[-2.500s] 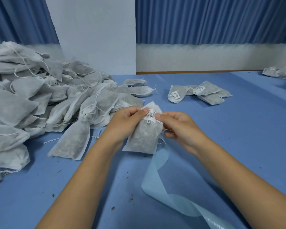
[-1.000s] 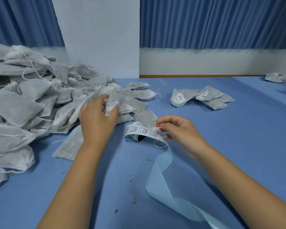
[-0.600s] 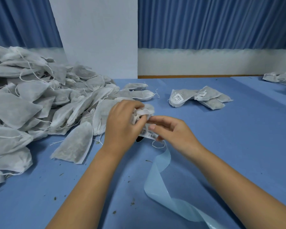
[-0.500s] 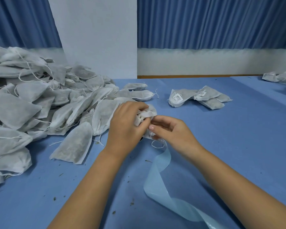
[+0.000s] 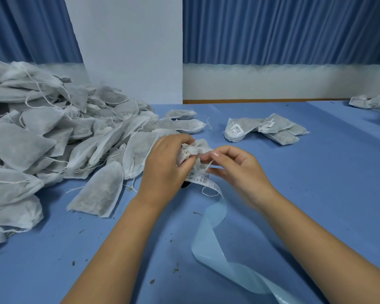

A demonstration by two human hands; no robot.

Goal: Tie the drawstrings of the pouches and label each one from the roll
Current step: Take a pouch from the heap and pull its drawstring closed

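Now the pouch (image 5: 198, 148) sits bunched inside the left grip (image 5: 165, 166); right grip (image 5: 239, 170) pinches its drawstring (image 5: 208, 166).

The light is soft, even and a little cold, with a blue tint over everything. Shadows are weak: a pale one lies on the table (image 5: 316, 194) below the right hand (image 5: 239, 172), and a darker one sits under the heap of pouches (image 5: 42, 139) far to the left of the left hand (image 5: 165, 167). The right fingertips (image 5: 215, 154) look a little soft at their edges. The shiny tape (image 5: 208, 235) below the hands carries a faint gleam. Behind the hands the white wall (image 5: 130, 51) leans, bent by the wide lens.
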